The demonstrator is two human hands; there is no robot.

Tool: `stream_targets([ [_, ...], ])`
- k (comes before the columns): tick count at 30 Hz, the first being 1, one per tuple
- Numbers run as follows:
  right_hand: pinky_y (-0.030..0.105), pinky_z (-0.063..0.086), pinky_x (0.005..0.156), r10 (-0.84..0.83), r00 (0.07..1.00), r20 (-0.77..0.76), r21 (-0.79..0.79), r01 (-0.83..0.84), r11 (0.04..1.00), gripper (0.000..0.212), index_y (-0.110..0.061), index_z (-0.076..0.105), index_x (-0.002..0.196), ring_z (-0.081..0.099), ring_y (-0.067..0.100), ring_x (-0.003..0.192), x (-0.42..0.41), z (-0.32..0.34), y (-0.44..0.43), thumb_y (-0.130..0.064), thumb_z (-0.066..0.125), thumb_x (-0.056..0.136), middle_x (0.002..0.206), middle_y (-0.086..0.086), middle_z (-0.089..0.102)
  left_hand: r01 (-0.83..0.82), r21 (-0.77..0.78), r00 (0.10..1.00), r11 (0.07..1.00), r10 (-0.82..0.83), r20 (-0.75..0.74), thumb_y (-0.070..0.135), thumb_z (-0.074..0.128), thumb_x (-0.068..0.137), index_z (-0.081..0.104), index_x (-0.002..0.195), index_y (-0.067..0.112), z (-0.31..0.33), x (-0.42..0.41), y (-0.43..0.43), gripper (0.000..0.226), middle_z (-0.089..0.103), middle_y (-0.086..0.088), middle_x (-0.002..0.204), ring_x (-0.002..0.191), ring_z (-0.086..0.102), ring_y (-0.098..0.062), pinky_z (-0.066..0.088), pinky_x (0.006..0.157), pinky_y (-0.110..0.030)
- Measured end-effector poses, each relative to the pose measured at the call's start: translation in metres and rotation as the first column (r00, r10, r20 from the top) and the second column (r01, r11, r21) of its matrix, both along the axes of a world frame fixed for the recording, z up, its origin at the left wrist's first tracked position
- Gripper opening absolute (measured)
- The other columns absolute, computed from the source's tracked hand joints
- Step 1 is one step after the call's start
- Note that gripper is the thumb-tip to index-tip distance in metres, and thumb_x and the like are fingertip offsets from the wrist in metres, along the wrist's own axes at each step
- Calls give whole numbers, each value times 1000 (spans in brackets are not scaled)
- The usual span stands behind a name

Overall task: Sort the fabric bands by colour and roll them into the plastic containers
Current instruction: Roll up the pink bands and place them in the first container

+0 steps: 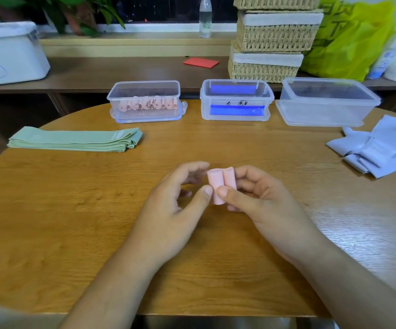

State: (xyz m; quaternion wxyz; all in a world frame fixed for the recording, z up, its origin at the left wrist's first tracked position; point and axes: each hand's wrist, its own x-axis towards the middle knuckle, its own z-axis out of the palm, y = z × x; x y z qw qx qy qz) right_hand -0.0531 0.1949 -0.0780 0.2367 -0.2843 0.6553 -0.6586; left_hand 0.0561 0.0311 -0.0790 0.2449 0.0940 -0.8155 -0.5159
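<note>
Head view: hands [175,210] [263,205] partly hide the pink roll [216,182]

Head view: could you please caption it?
Left hand and right hand hold a rolled pink fabric band over a wooden table.

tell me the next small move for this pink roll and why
Probably carry the pink roll, which looks fully rolled and is held between the left hand and right hand, forward into the left container. That container already holds pink rolls of the same colour.
</note>
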Motion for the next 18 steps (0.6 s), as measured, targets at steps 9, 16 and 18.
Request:
stream_targets([
  [9, 32, 55, 100, -47, 998, -37, -56, 45, 997, 16, -20, 79, 109, 75, 20, 105, 14, 12, -9, -15, 77, 94, 105, 7, 80, 49, 158, 999, 986, -46, -25, 14, 72, 100, 75, 109, 27, 15, 6, -6, 16, 80, 5, 100, 101, 74, -15, 57, 92, -37],
  [16, 35, 57, 91, -62, 991, -121, -14, 61, 998, 17, -11, 76, 109, 72, 21, 92, 23, 41, -45, -7, 78, 93, 101, 10, 80, 47, 207, 997, 977, -35, -64, 17, 71, 101, 77, 112, 29, 31, 20, -41, 18, 79, 5, 105, 103, 73, -15, 56, 95, -32],
  [18, 34, 56, 91, -45, 983, -180, 37, 52, 998, 17, -15, 77, 109, 74, 22, 93, 25, 51, -60, -10, 79, 94, 101, 6, 80, 21, 203, 996, 979, -2, -92, 18, 71, 101, 78, 112, 30, 37, 25, -52, 18, 79, 7, 105, 101, 73, -13, 56, 93, -30],
])
